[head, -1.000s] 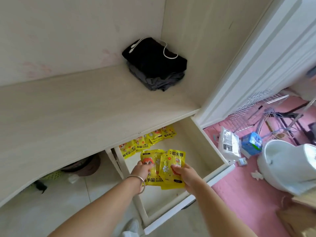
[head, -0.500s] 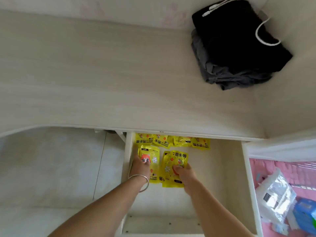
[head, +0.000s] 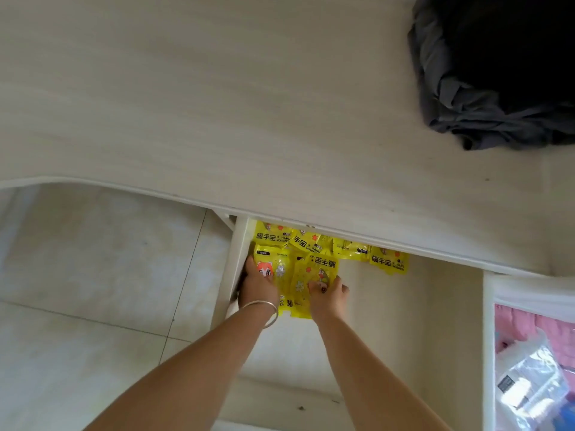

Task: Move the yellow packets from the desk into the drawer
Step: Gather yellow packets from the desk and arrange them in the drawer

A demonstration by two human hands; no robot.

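Both hands laying hand-warmer packets into the open drawer (head: 404, 321)

The left hand (head: 256, 283) and right hand (head: 326, 290), side by side, gripped yellow hand-warmer packets (head: 298, 275) on the drawer floor; beyond the fingertips, the earlier row (head: 329, 245) lay under the desk (head: 249, 119) edge, where pushing further could likely crumple it.

Soft, even daylight, slight overall blur, wide-angle bending at the edges, faint shadows.
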